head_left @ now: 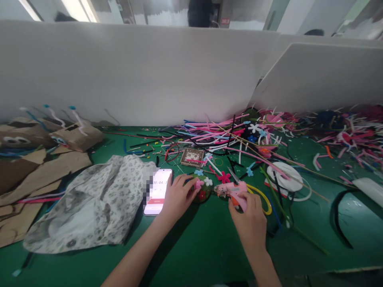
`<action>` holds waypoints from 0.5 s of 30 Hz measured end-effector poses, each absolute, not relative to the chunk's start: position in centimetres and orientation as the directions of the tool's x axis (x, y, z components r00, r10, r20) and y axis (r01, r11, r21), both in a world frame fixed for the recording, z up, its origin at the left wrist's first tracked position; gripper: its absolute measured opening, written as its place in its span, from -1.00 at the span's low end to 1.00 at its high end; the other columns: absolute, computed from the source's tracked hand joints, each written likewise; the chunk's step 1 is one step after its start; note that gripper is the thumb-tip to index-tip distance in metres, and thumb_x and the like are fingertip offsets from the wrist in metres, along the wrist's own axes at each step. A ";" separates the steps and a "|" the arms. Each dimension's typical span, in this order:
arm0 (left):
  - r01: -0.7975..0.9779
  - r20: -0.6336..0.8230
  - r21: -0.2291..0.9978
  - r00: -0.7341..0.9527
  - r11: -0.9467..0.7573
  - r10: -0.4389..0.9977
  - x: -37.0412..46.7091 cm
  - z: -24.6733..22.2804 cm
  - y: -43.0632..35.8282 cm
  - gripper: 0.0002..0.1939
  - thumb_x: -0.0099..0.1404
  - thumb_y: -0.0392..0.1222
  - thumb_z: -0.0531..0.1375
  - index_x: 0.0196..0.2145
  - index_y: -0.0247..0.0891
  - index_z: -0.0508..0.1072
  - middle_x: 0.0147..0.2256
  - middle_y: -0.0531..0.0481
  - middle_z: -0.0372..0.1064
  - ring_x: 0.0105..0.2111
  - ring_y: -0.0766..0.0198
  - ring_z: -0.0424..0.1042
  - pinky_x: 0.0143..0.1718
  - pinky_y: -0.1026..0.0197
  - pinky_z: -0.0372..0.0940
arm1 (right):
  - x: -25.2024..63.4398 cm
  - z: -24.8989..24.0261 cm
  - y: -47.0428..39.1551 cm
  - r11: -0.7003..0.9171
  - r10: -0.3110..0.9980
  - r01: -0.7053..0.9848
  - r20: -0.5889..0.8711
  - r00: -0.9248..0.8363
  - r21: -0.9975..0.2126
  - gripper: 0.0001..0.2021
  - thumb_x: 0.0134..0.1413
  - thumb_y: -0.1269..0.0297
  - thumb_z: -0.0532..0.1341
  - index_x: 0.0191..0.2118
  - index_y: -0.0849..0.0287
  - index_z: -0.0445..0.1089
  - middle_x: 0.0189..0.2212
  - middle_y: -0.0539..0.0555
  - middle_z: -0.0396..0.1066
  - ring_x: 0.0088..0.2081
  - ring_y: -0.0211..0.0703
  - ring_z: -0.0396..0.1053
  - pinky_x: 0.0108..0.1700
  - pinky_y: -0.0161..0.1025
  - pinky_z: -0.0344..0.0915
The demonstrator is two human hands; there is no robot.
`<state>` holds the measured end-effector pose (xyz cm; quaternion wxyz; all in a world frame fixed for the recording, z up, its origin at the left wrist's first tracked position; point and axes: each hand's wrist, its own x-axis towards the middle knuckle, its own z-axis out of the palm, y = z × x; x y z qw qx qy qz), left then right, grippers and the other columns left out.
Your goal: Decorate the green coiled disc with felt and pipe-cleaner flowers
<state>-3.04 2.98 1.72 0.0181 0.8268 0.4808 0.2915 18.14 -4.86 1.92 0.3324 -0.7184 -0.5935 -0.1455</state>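
Observation:
A round green disc (pixel 195 197) lies on the green table, with small white, blue, red and pink flowers on it. My left hand (pixel 179 195) is at its left side, thumb and fingertips closed on the pink flower (pixel 197 184). My right hand (pixel 251 213) is wrapped around the handle of a pink glue gun (pixel 237 187). The gun's nozzle points left, close to the disc's right edge. Just behind the gun are a red flower (pixel 224 177) and a pointed metal blade (pixel 233 175). A lit phone (pixel 160 191) with a running timer lies beside my left hand.
A patterned cloth (pixel 98 207) and brown cardboard pieces (pixel 66 171) lie to the left. Heaps of coloured pipe cleaners (pixel 206 137) spread along the back. A small patterned box (pixel 192 157) and a white round lid (pixel 284 176) stand nearer. A white partition (pixel 134 75) closes the back.

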 end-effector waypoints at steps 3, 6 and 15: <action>0.783 0.467 0.309 0.369 -0.540 0.804 -3.1 1.8 3.0 -0.77 0.35 -0.11 0.15 -0.06 -0.08 0.47 -0.09 -0.06 0.48 -0.04 0.05 0.40 0.12 -0.18 0.06 | 18.2 1.9 -5.0 -0.082 0.763 0.948 0.592 0.259 -0.308 -0.81 0.15 0.14 0.15 -0.21 0.15 0.29 -0.29 0.12 0.35 -0.27 -0.09 0.37 -0.43 -0.29 0.26; 0.783 0.467 0.309 0.370 -0.540 0.803 -3.1 1.8 3.0 -0.77 0.35 -0.12 0.15 -0.06 -0.09 0.47 -0.09 -0.07 0.48 -0.04 0.04 0.40 0.12 -0.18 0.07 | 18.2 1.7 -5.0 -0.094 0.769 0.946 0.581 0.266 -0.309 -0.80 0.15 0.13 0.16 -0.21 0.15 0.29 -0.29 0.12 0.35 -0.28 -0.09 0.37 -0.45 -0.29 0.25; 0.784 0.474 0.304 0.369 -0.542 0.799 -3.0 1.8 3.0 -0.77 0.35 -0.11 0.15 -0.06 -0.09 0.48 -0.10 -0.08 0.49 -0.05 0.03 0.41 0.12 -0.19 0.08 | 18.0 1.7 -4.6 -0.080 0.743 0.962 0.628 0.231 -0.259 -0.82 0.16 0.16 0.16 -0.20 0.15 0.29 -0.29 0.11 0.34 -0.28 -0.10 0.38 -0.39 -0.28 0.27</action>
